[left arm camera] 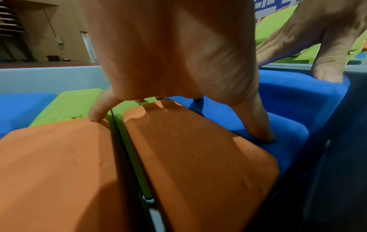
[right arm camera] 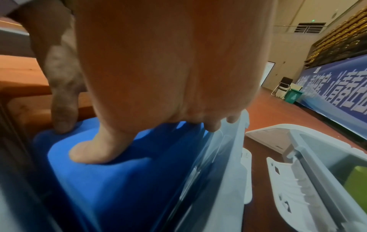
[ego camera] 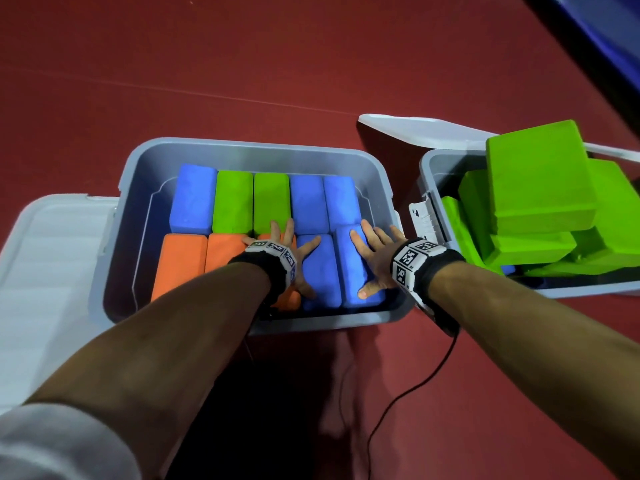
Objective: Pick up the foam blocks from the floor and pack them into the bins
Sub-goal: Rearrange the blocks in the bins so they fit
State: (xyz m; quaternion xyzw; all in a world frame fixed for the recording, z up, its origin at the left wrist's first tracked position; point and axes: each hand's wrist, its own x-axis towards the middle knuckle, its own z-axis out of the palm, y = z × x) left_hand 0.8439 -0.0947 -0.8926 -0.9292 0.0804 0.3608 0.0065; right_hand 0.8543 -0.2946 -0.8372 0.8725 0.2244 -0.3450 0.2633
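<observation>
A grey bin [ego camera: 138, 174] on the red floor holds two rows of foam blocks standing side by side: blue and green at the back, orange [ego camera: 180, 265] and blue in front. My left hand [ego camera: 280, 247] lies flat with spread fingers across an orange block [left arm camera: 190, 149] and the blue block [ego camera: 320, 271] beside it, its thumb on the blue one. My right hand [ego camera: 372, 258] presses flat on the rightmost blue block [ego camera: 356, 275] [right arm camera: 111, 180], next to the bin's right wall. Neither hand grips anything.
A second grey bin [ego camera: 429, 168] to the right is heaped with green blocks [ego camera: 540, 181] rising above its rim. White lids lie on the floor at the left [ego camera: 45, 271] and behind the right bin [ego camera: 415, 129]. A black cable [ego camera: 415, 386] trails over the floor.
</observation>
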